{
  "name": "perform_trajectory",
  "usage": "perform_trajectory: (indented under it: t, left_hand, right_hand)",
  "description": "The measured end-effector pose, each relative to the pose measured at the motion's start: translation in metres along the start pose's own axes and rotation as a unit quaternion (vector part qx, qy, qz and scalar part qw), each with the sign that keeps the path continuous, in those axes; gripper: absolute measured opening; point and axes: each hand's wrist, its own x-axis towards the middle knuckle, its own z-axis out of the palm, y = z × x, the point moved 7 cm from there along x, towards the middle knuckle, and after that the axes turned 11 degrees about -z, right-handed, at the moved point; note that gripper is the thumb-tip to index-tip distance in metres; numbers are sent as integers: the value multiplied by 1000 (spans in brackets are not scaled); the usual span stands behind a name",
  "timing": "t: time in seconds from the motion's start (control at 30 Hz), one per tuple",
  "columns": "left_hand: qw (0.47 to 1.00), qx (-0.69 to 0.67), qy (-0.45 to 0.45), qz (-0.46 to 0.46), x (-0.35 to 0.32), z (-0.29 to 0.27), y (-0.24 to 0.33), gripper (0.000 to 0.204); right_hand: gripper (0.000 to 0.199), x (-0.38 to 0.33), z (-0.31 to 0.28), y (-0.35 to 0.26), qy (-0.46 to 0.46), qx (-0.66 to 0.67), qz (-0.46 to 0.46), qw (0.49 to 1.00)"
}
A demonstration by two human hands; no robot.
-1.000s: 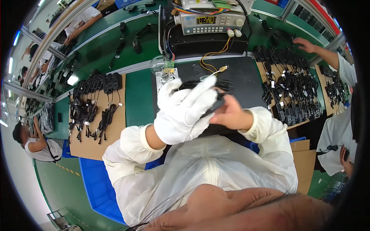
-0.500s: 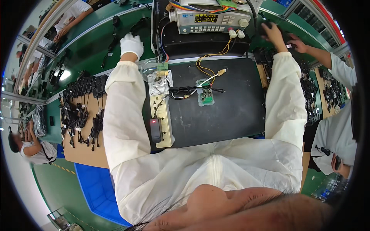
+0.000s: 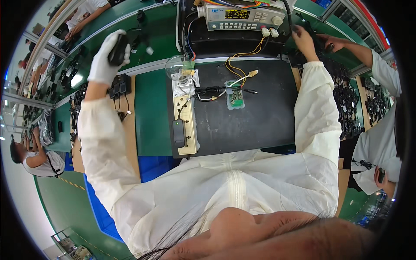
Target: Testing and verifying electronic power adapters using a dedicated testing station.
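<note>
My left hand (image 3: 105, 60), in a white glove, is closed round a black power adapter (image 3: 118, 50) above the green bench at the left. Bare, my right hand (image 3: 305, 42) reaches to the far right beside the test instrument. Its fingers are curled near dark items, and what they hold is too small to make out. Between my arms, a black adapter (image 3: 179, 133) with a green light is plugged into a cream power strip (image 3: 186, 116). A black cable with a thin plug (image 3: 249, 91) lies across a green circuit board (image 3: 235, 97) on the black mat (image 3: 264, 121).
A bench instrument (image 3: 242, 19) with a lit display stands at the back; a glass bulb (image 3: 175, 68) sits beyond the strip. Black adapters (image 3: 120, 86) rest on cardboard at left, black cables (image 3: 344, 102) at right. A co-worker's hand (image 3: 333, 42) is close to my right hand.
My left hand has moved left and toward me, now gripping a black adapter. My right hand has shifted slightly, its fingers drawn in. The plugged adapter's light went from red to green.
</note>
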Motion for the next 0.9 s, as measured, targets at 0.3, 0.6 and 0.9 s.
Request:
perform_trajectory:
  t: [0.3, 0.6, 0.9]
  left_hand:
    - [927, -141, -301, 176, -173, 142, 49, 43]
    - [932, -206, -252, 160, -159, 126, 5, 41]
    - [984, -170, -43, -10, -99, 100, -158, 32]
  right_hand:
    - [46, -91, -96, -327, -57, 373, -371, 848]
    - [35, -219, -56, -368, -559, 548, -180, 596]
    - [31, -229, -27, -336, -533, 668, 49, 517]
